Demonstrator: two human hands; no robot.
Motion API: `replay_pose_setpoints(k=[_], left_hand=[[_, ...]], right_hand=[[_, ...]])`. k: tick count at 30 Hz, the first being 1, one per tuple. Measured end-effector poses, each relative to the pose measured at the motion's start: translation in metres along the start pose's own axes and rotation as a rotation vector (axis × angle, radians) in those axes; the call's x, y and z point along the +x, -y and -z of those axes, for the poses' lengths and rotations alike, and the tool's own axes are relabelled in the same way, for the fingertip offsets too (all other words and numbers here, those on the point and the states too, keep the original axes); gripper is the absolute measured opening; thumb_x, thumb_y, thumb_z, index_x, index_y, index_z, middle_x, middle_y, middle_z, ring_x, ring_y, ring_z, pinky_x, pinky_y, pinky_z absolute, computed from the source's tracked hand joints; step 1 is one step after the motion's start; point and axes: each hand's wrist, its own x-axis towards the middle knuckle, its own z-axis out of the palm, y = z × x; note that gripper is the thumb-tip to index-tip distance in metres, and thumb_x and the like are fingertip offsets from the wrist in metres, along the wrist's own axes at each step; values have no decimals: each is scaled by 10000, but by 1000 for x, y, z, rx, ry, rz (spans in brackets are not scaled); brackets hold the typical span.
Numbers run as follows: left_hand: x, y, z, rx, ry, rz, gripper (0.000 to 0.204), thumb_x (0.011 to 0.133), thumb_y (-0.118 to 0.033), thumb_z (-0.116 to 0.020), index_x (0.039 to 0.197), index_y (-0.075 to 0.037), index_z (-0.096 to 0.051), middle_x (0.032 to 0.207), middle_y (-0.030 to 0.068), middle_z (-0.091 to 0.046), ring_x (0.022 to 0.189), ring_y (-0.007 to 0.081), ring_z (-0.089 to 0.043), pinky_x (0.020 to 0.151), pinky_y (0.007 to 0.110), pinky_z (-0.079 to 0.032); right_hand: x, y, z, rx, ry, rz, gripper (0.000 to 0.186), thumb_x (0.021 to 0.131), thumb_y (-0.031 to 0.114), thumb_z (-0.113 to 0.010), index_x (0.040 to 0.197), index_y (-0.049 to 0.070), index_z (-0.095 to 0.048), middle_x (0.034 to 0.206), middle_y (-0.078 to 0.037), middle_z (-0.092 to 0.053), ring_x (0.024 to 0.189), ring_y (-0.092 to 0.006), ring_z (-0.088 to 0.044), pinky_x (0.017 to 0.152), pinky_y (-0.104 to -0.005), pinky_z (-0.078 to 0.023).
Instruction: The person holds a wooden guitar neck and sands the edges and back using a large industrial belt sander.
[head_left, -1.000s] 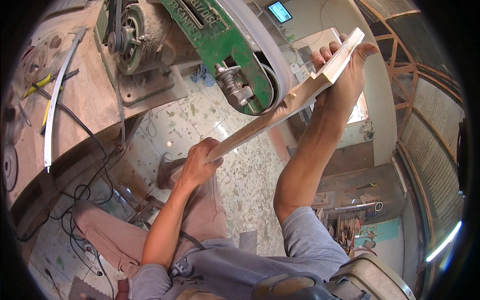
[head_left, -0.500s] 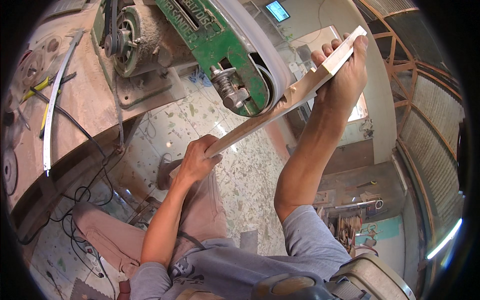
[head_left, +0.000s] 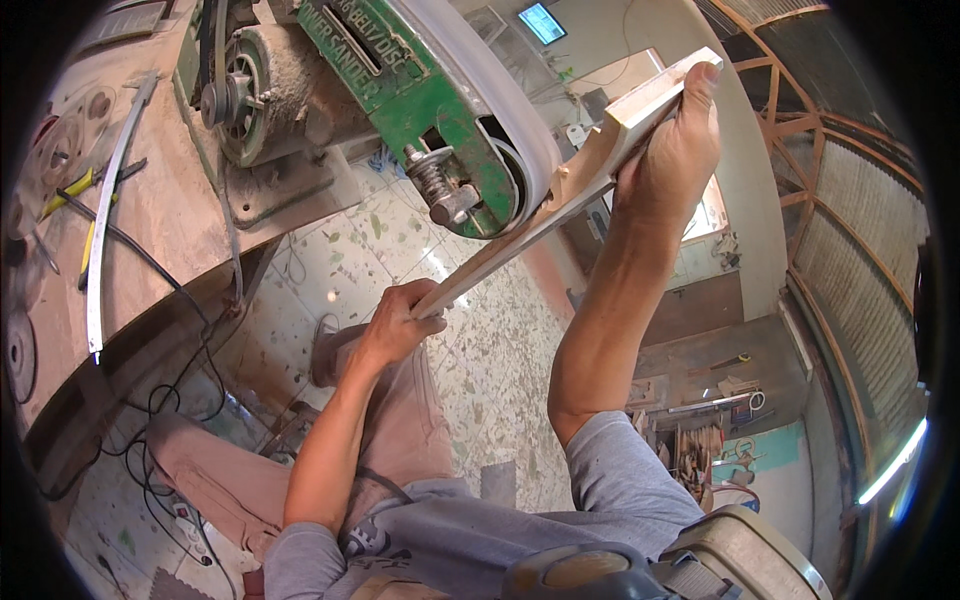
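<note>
A long pale piece of wood (head_left: 600,150), broad at its upper right end with a slimmer shaft, slants across the middle. My left hand (head_left: 398,325) is closed round the slim lower end. My right hand (head_left: 675,150) grips the broad end, thumb along its edge and fingers mostly hidden behind the wood. Between my hands, the wood's upper side meets the rounded end of the belt (head_left: 528,140) on a green belt sander (head_left: 400,110). Exact contact is partly hidden by the sander's housing.
A dusty motor (head_left: 260,100) stands behind the sander. On the wooden bench (head_left: 165,240) at left lie a metal strip (head_left: 110,210) and yellow-handled pliers (head_left: 72,190). Black cables (head_left: 155,400) hang to the speckled floor (head_left: 480,400). Tools fill a shelf area (head_left: 700,440) at right.
My right hand has moved slightly left with the broad end. The wood has rolled a little, showing more of its broad face. My left hand has barely moved; the whole view has shifted slightly.
</note>
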Motion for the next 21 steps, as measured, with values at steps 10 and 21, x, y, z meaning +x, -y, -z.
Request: replay_pose_setpoints(k=[10, 21], left_hand=[[-3, 10, -9, -161, 103, 82, 365, 678, -110, -717, 1022, 8, -683, 859, 62, -682, 799, 150, -594, 760, 309, -476], [-9, 13, -15, -301, 177, 173, 386, 677, -96, -736, 1046, 6, -688, 878, 61, -696, 834, 135, -609, 777, 303, -485]], right_hand=[[3, -6, 4, 43, -34, 51, 439, 1003, 368, -551, 1080, -61, -499, 985, -143, -604, 924, -211, -635, 837, -344, -526], [3, -6, 14, -182, -75, 120, 620, 923, 434, -667, 1128, -93, -413, 1040, -196, -564, 938, -207, -627, 847, -325, -533]])
